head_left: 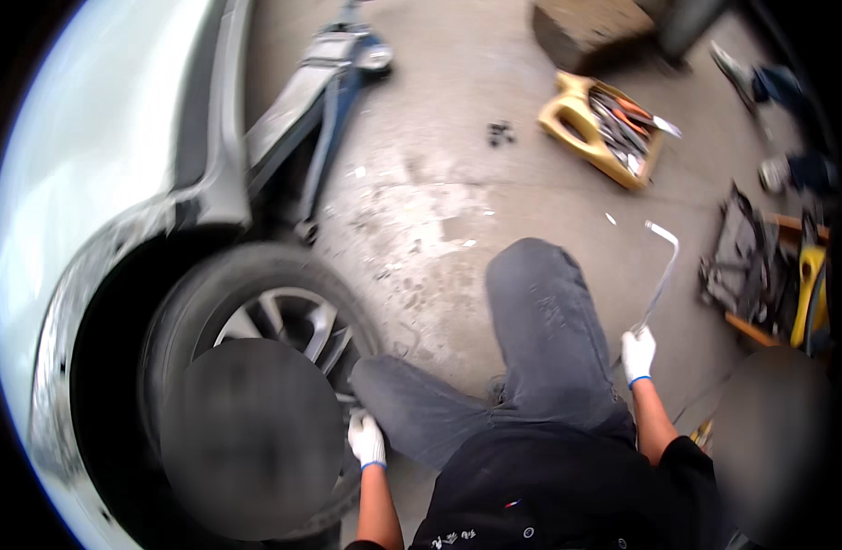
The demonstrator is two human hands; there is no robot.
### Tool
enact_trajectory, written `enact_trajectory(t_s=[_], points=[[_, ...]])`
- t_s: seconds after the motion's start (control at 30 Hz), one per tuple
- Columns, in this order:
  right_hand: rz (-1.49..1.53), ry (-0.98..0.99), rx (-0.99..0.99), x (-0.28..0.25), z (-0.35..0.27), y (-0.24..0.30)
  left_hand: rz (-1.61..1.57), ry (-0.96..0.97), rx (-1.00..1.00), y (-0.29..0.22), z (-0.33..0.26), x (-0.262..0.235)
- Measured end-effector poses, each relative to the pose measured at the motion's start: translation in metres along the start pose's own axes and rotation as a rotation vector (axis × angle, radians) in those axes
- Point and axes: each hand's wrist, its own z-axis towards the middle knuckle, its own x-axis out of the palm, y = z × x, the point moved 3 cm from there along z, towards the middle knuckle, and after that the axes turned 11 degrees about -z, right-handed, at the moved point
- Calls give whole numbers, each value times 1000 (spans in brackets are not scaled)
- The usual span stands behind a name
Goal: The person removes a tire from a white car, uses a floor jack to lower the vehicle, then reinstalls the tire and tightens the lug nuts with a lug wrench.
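My right hand (637, 355), in a white knit glove with a blue cuff, is closed around the lower end of a long silver L-shaped wheel wrench (662, 282). The wrench's bent end points up and away from me over the floor. My left hand (366, 440), gloved the same way, is at the near side of a car wheel (297, 316) with grey alloy spokes and a black tyre. Its fingers look curled; what they hold, if anything, cannot be made out. A dark blurred round patch hides much of the wheel.
A silver-and-blue floor jack (325, 101) reaches under the white car (119, 101). Several small black pieces (501, 134) lie on the floor. A yellow tool tray (568, 128) holds assorted hand tools. At right are a grey bag (746, 247) and another person's shoes (775, 174).
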Motion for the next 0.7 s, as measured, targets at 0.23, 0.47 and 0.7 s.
enact_trajectory(t_s=[0.23,0.47,0.7], points=[[110,-390,-849,-126,38,330,-747,15,140,-100,-38,30],[750,-82,-982,-176,-74,462,-1528,872,57,-267,-98,69],[1074,890,-665,-72,-163,379,-2174,1087,-257,-312,-91,59]])
